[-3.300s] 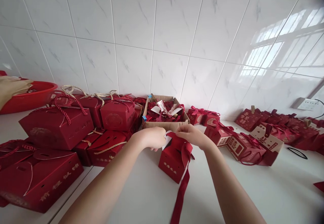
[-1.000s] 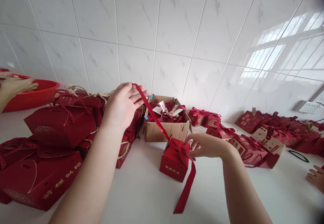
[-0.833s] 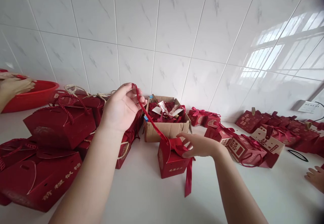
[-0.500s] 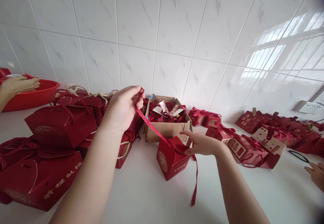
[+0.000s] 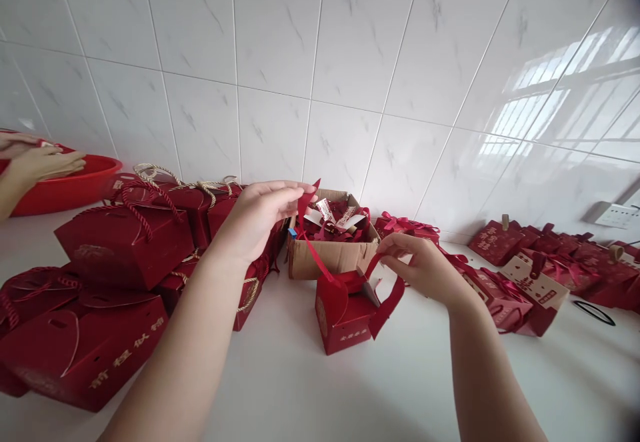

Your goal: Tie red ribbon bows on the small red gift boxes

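Note:
A small red gift box (image 5: 345, 325) with gold print stands on the white counter between my hands, its top flaps partly raised. A red ribbon (image 5: 316, 257) runs up from the box's top to my left hand (image 5: 270, 212), which pinches it near one end. On the other side my right hand (image 5: 415, 265) is closed on the same ribbon, just above and right of the box. From there the ribbon's loose end bends down beside the box. Right behind the box sits a cardboard carton (image 5: 333, 260) filled with red ribbons and printed tags.
Larger red boxes with rope handles (image 5: 125, 242) are stacked at the left. Behind them, another person's hands (image 5: 40, 162) are over a red basin (image 5: 65, 189). More red gift boxes (image 5: 500, 299), a black loop (image 5: 594, 313) and a power strip (image 5: 614, 215) lie right; a tiled wall (image 5: 350, 62) stands behind.
My left hand has moved right and slightly down with the ribbon. My right hand has lifted off the box's top and moved right, now gripping the ribbon's other part; a flap has risen.

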Demonstrator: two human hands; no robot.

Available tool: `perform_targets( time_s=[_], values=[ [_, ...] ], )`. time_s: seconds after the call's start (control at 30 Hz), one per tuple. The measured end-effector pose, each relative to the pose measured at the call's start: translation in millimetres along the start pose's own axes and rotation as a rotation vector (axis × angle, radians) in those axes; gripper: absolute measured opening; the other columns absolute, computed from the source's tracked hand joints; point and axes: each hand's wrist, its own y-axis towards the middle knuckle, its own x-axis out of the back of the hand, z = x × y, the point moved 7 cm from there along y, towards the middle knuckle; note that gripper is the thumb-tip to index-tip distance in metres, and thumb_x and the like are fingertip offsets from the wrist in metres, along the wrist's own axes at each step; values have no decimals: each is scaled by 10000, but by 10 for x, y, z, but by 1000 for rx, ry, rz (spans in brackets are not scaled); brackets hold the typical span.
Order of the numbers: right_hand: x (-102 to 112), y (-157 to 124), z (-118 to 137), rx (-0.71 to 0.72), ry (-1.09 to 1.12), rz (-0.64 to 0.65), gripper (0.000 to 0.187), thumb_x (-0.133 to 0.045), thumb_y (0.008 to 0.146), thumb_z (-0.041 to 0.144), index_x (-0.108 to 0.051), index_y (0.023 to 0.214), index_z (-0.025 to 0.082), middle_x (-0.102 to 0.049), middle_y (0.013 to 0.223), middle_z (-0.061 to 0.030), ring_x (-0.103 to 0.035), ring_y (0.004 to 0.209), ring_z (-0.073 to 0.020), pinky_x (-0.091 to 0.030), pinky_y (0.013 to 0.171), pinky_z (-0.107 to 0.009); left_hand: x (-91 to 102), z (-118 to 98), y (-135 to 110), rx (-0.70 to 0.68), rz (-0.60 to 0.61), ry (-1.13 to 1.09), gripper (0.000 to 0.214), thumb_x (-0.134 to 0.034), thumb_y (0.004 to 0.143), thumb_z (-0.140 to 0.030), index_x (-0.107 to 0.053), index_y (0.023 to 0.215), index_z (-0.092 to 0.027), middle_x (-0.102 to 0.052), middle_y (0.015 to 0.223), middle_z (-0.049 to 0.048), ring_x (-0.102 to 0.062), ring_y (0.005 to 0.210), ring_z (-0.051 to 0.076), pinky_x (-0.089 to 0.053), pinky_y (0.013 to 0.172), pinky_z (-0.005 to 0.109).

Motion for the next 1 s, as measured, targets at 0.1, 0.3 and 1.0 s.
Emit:
perform_targets(
  time_s=[0.1,0.3,1.0],
  values=[
    [63,-30,40,5,5,-75,176,-467,845,242,-634,902,237,-650,805,5,-559,658,-137,-429,577,-254,-37,5,-17,-11,33,50,198,-664,719,-283,-742,840,-147,-725,909,86,-650,918,218,-484,837,344],
    [178,-60,12,-13,40,-205,221,-445,854,264,-624,970,208,-648,792,-16,-467,487,-99,-367,459,-239,-143,-26,-71,-20,128,120,227,-660,745,-314,-752,883,-160,-717,1018,103,-632,979,244,-452,914,387],
    [483,-141,-257,-100,443,-643,204,-667,757,315,-679,922,197,-693,810,-37,-654,687,-153,-537,646,-292,-133,-97,-112,-126,64,176,347,-706,700,-234,-709,1045,-201,-710,1052,71,-651,974,235,-518,875,354]
  ],
)
